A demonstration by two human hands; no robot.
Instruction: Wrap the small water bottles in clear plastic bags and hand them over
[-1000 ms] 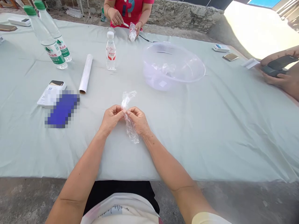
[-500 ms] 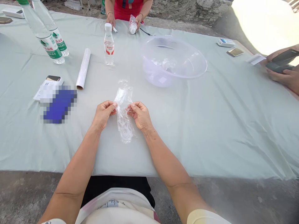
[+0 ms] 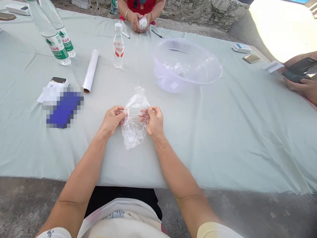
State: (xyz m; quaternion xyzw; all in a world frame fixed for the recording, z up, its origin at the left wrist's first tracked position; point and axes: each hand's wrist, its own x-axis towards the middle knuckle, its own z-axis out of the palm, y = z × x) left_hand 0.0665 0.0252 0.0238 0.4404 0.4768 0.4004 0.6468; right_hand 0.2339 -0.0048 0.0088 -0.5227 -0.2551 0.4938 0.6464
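A crumpled sheet of clear plastic film [image 3: 134, 120] is stretched between my two hands just above the pale green tablecloth [image 3: 223, 132]. My left hand [image 3: 113, 119] pinches its left edge with closed fingers. My right hand [image 3: 154, 121] pinches the right edge the same way. The film bulges outward between them and hangs down a little below my fingers.
A clear plastic basin [image 3: 187, 66] holding crumpled film stands beyond my hands. A roll of film [image 3: 90, 70], a small water bottle [image 3: 118, 46], two large bottles [image 3: 53, 34] and a phone [image 3: 58, 80] lie to the left. A person opposite [image 3: 140, 20] and another person's hands with a phone [image 3: 300, 74] are nearby.
My hands have drawn apart, spreading the film from a narrow twisted strip into a wider sheet. The person opposite has brought both hands together around a small object.
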